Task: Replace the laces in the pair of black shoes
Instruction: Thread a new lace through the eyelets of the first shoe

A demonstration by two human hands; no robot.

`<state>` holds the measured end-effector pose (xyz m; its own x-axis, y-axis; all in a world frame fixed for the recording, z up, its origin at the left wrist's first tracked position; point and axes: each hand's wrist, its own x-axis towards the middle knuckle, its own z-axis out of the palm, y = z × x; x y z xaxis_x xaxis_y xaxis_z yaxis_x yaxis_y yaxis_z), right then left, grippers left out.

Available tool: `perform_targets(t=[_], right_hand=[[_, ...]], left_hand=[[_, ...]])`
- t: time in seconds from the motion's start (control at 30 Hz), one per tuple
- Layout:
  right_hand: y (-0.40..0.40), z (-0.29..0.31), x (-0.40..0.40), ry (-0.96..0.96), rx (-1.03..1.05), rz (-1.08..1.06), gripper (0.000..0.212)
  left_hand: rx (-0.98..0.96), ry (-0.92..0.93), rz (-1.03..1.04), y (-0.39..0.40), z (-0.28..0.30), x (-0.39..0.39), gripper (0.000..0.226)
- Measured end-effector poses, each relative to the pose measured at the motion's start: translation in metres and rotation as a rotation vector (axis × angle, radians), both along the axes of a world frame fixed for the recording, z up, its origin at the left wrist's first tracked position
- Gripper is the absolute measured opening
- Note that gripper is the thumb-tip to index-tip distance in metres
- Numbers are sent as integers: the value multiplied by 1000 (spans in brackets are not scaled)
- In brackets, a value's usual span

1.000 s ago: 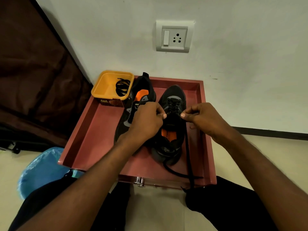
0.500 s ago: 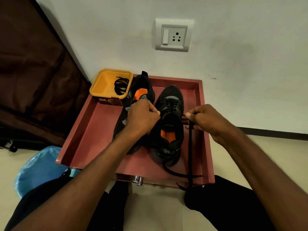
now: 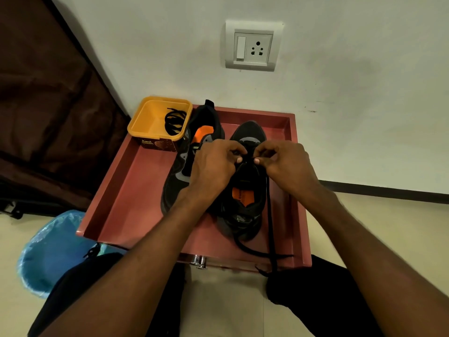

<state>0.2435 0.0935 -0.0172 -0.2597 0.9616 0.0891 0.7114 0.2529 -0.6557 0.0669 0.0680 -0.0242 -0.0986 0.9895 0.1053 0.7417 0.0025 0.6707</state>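
Two black shoes lie side by side in a red tray set against the wall. The right shoe points its toe toward the wall, and both hands meet over its eyelet area. The left hand and the right hand have fingers curled, thumb tips nearly touching; each seems to pinch the black lace, though the dark shoe hides the exact grip. The lace trails from the right hand down over the tray's near rim. The left shoe sits just beside, partly under the left wrist. A yellow tub holding a coiled lace stands at the tray's far left corner.
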Motion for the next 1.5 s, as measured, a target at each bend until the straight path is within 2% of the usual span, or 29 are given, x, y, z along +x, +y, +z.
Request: perform_targets(t=[0.2,0.4,0.47,0.53,0.6,0.73,0.87,1.03,1.13,1.27,1.4,1.5], right_hand=[[3,1,0,2,-33,33,12],[2,0,-9,-100,-71,37,13],[2,0,-10,-45,-118,-16,13],[4,1,-4,98,-192,-63,12],[5,1,4,172,-247,-65,16],[6,-8,2,105,-110,-92,22],[10,-9,-11,-66,37,-107,19],[17,-11,-17,-172,56,-72,13],[18,-16,-21,-149,41,-75,18],[16,-23,-20,-23,39,-108,24],[12,-20,-13,27,-17,-66,12],[10,-15,-7,43,-47,-37,14]], left_hand=[[47,-40,20,1,-7,0,14],[-10,-41,12,-1,-12,2,19],[-29,-105,37,-1,-11,1,14],[-48,-208,35,1,-11,-4,3],[-61,-252,0,2,-13,-9,10],[-43,-127,-13,3,-19,-12,30],[1,-28,45,6,-15,-2,29],[20,16,127,8,-14,9,26],[23,36,146,6,-15,12,23],[14,90,88,8,-19,12,15],[16,148,55,8,-18,13,16],[-1,97,55,9,-16,15,21]])
